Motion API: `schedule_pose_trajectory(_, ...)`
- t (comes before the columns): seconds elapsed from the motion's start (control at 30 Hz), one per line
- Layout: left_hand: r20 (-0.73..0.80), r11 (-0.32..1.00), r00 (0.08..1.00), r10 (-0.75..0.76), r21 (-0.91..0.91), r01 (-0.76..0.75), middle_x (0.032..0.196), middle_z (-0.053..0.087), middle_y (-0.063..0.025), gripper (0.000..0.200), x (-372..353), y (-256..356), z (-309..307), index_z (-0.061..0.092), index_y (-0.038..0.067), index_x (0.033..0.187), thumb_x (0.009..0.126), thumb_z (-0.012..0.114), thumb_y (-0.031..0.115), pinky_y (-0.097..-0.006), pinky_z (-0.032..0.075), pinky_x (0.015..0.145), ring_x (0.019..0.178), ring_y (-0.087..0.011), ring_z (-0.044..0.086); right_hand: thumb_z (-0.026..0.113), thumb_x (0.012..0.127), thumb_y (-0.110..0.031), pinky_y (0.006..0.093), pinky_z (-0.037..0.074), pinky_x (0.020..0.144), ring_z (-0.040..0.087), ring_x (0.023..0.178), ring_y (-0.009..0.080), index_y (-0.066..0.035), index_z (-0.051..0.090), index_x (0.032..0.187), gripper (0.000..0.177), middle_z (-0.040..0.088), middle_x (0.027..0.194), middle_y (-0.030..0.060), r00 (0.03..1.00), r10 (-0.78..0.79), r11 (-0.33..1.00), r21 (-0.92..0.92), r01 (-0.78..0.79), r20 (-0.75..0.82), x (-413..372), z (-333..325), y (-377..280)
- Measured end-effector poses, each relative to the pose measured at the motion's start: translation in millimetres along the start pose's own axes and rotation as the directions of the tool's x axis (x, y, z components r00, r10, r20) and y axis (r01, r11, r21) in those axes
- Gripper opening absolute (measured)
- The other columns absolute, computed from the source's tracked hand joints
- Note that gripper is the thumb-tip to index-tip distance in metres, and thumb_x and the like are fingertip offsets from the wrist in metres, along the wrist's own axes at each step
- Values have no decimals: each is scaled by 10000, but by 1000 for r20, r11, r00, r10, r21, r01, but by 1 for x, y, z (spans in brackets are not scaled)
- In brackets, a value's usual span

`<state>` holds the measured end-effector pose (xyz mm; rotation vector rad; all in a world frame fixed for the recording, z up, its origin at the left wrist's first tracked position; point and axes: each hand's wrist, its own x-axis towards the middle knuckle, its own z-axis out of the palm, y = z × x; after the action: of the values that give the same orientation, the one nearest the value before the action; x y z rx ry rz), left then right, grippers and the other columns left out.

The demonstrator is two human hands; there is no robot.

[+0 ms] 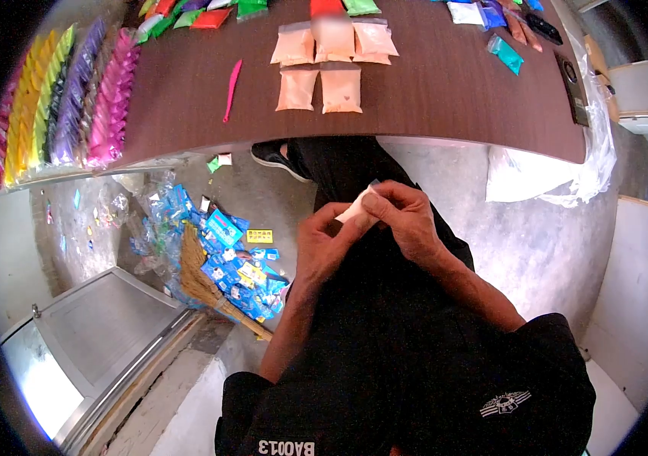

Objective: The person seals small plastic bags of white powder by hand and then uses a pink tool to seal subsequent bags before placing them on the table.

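Note:
Above my lap, my left hand point(325, 234) and my right hand point(404, 213) pinch a small pale peach packet point(356, 210) between them. The left fingers grip its lower left part, and the right thumb and fingers press its upper end. Most of the packet's far side is hidden by the fingers. Beyond the hands, on the brown table point(430, 99), lie several similar peach packets in clear bags, such as one packet point(341, 87) in the front row. A pink plastic tool point(233, 90) with a long thin shape lies to their left.
Bagged strips of colourful packets point(113, 99) line the table's left end. A teal packet point(506, 55) and a dark flat device point(571, 87) lie at the right. On the floor are a straw broom point(201, 270), blue wrappers point(225, 228) and clear plastic sheeting point(529, 176).

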<state>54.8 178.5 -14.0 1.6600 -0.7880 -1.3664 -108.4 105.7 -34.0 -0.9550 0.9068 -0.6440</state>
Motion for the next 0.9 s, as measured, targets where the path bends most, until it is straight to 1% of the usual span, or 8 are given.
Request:
schedule_pose_trajectory(0.1,11,998,1000,-4,-63,5,936,728,-47,242,3,-8,-3,725,8,1080,966,736,221,-261,524,739,836,-98,652,690,1004,-188,236,520,766,632,856,76,2,721,1091,212,718,958,29,1000,6,1000,-18,-6,14,-1,2,-4)
schedule_pose_trajectory(0.27,45,991,991,124,-56,-121,908,721,-25,215,4,-9,-14,729,19,1069,965,738,207,-252,508,721,820,-77,628,693,1002,-207,246,521,763,634,861,82,-7,718,1106,226,716,966,30,999,45,993,-107,-42,19,1,10,-17)
schedule_pose_trajectory(0.43,59,992,993,100,-88,-94,899,724,-15,215,7,-13,-20,732,22,1077,949,759,192,-251,515,746,841,-74,632,698,995,-210,249,515,767,625,851,79,-12,716,1099,225,708,957,23,999,45,978,-203,-38,30,4,9,-9)
schedule_pose_trajectory(0.5,65,993,995,74,-99,-67,898,725,-13,215,6,-10,-22,734,22,1079,944,765,187,-254,519,756,850,-75,634,698,992,-205,246,511,764,618,837,75,-13,718,1075,209,701,933,18,1000,9,992,-125,-10,-10,3,14,-8)
schedule_pose_trajectory(0.6,98,992,995,36,-120,-24,909,728,-12,216,6,-9,-23,736,19,1070,941,771,188,-258,527,764,859,-76,638,693,997,-213,246,510,769,618,847,74,-12,711,1075,217,697,931,19,1000,-1,994,-110,-1,-14,4,18,-7)
schedule_pose_trajectory(0.7,92,977,989,116,-188,-97,895,726,-12,208,11,-14,-25,736,22,1054,939,773,191,-256,519,720,819,-71,630,686,1003,-207,242,508,774,615,859,71,-12,705,1106,221,695,940,19,1000,21,990,-141,-19,11,3,21,-15)
schedule_pose_trajectory(0.83,120,988,981,149,-68,-142,896,726,-11,193,17,-11,-30,738,30,1037,932,776,187,-251,496,689,804,-60,613,681,1007,-197,241,508,787,615,872,75,-12,698,1141,229,692,951,18,997,74,981,-177,-75,-13,-3,24,-27)
schedule_pose_trajectory(0.9,145,989,979,146,-16,-145,901,726,-10,183,18,-8,-32,740,32,1031,930,774,181,-249,488,685,806,-57,608,686,994,-196,228,482,710,572,813,57,-35,698,1128,209,668,953,6,996,69,994,-81,-73,-55,-6,27,-28)
